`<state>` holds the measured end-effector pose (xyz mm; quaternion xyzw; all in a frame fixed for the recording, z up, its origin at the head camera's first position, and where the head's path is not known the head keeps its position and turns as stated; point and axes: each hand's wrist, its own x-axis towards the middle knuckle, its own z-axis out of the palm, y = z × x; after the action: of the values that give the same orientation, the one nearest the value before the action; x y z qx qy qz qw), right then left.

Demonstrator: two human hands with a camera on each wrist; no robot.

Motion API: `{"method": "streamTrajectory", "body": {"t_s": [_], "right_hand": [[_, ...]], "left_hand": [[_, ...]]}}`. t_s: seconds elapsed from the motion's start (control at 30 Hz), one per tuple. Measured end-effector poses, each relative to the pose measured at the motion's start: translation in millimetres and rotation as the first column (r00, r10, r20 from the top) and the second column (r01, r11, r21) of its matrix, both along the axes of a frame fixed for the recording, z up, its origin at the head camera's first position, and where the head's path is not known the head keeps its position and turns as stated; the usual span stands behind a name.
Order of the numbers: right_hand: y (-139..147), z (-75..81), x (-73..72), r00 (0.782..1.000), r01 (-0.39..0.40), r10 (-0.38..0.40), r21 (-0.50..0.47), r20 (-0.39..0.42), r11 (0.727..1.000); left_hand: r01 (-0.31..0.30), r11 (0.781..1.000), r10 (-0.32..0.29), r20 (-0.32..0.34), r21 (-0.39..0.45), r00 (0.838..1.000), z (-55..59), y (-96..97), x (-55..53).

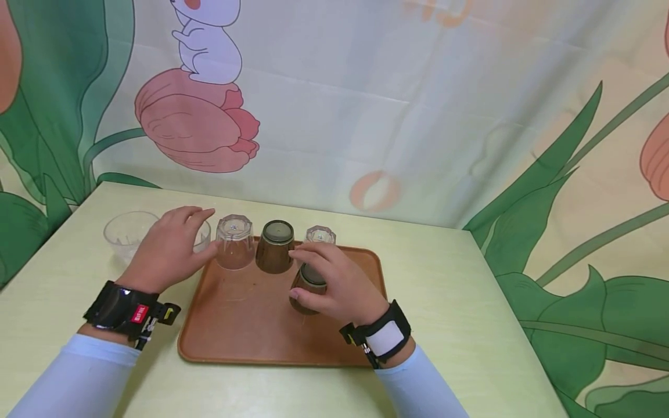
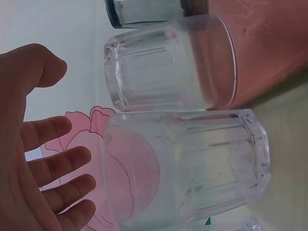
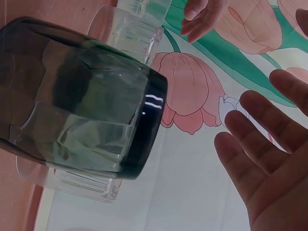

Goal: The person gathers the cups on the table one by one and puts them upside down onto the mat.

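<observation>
My left hand (image 1: 172, 249) hovers with spread fingers over an upright clear glass (image 2: 187, 168), beside the tray's left edge, touching nothing in the left wrist view. Next to it, an upside-down clear glass (image 1: 234, 247) stands at the tray's back left corner. My right hand (image 1: 337, 284) reaches around an upside-down dark glass (image 1: 303, 293); the right wrist view shows its fingers apart from that glass (image 3: 86, 96). Behind stand another inverted dark glass (image 1: 274, 249) and an inverted clear glass (image 1: 320, 234), partly hidden by the right hand.
The brown tray (image 1: 251, 325) lies on a pale table (image 1: 444, 302). Another upright clear glass (image 1: 128, 232) stands left of the tray, partly behind the left hand. A printed curtain (image 1: 324, 104) hangs along the table's back edge.
</observation>
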<state>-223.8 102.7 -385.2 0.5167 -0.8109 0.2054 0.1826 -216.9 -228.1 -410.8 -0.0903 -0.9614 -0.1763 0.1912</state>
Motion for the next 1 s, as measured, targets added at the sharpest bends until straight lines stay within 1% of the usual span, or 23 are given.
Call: {"method": "streamTrajectory", "body": {"t_s": [0.33,0.6,0.8,1.0], "right_hand": [[-0.7,1.4,2.2,1.0,0.006,-0.006,0.012,-0.003,1.0],[-0.1,0.8,2.7,1.0,0.009,-0.009,0.013,0.0,1.0],[-0.1,-1.3,1.6,1.0,0.004,-0.004,0.014,0.004,1.0],[-0.7,-2.2,1.3,1.0,0.006,-0.006,0.012,0.008,1.0]], "left_hand": [[-0.03,0.999,0.031,0.032,-0.043,0.999,-6.5,-8.1,-10.2],[-0.044,0.996,0.051,0.082,-0.075,0.995,-11.1,-12.0,-16.1],[-0.05,0.996,0.059,0.126,-0.08,0.99,-14.0,-13.5,-19.0],[-0.058,0.994,0.071,0.141,-0.097,0.987,-17.0,-14.5,-24.0]]}}
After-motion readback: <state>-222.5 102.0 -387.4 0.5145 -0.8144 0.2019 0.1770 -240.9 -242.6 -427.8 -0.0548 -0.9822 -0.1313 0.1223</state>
